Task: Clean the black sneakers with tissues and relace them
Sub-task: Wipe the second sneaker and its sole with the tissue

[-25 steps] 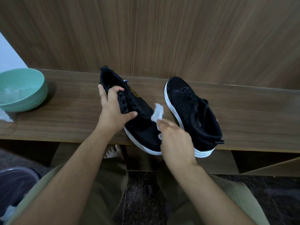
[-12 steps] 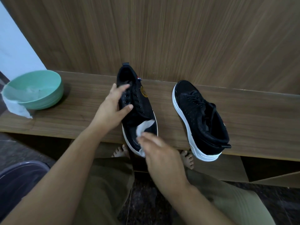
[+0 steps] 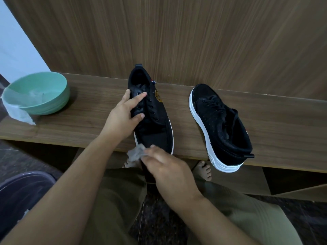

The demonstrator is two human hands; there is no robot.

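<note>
Two black sneakers with white soles stand on a wooden bench (image 3: 85, 124). The near sneaker (image 3: 155, 128) points its toe at me, its toe over the bench's front edge. My left hand (image 3: 123, 117) grips its lace area, thumb and fingers curled over the eyelets. My right hand (image 3: 169, 172) pinches a crumpled tissue (image 3: 135, 152) against the front left of that toe, at the white sole. The other sneaker (image 3: 221, 126) lies to the right, laced, toe away from me, untouched.
A green bowl (image 3: 51, 101) with a tissue (image 3: 17, 112) draped over its rim sits at the bench's left end. A wooden wall panel (image 3: 194, 41) rises behind the bench. A dark bin (image 3: 19, 191) stands at lower left. My knees and bare feet are below the bench.
My right hand with the tissue slid from the top of the near sneaker's toe down to its front left edge. The sneaker turned straighter toward me under my left hand.
</note>
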